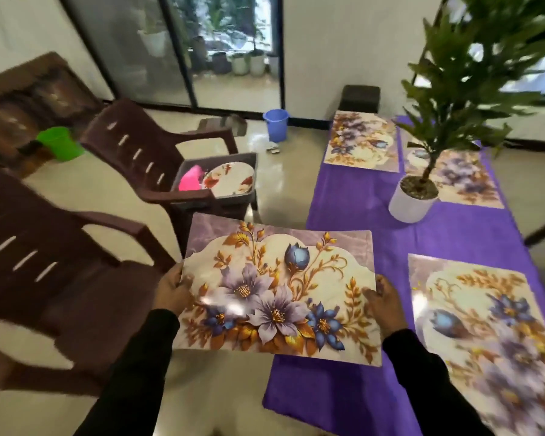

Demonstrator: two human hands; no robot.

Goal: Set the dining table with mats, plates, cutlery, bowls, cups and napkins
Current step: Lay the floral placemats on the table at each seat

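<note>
- A floral mat [277,291] is held flat in both hands, above the near left edge of the desk [353,388]; its right part is over the purple cloth, its left part hangs out over the floor [208,394].
- The left hand [172,292] grips the mat's left edge — fingers curled round it, clamped on the mat.
- The right hand [383,298] grips the mat's right edge the same way, thumb on top of the print.
- Both arms wear black sleeves [422,372].
- Three more mats lie flat on the cloth: one at near right [491,335], just beside the held mat; one at far left [361,141]; one at far right [463,177], partly behind the plant.
- A plant [472,73] in a white pot [411,201] stands on the desk between the far mats and the near ones, the pot touching the far right mat's corner.
- Left of the desk, a brown chair [151,146] carries a dark tub [221,196] on its seat; the tub holds a flowered plate [228,180] and something pink [191,179] — too blurred to name.
- A second brown chair [44,256] stands nearer, at the left.
- On the floor farther off: a green bucket [60,143] at left and a blue bucket [276,124] by the glass door [202,48].
</note>
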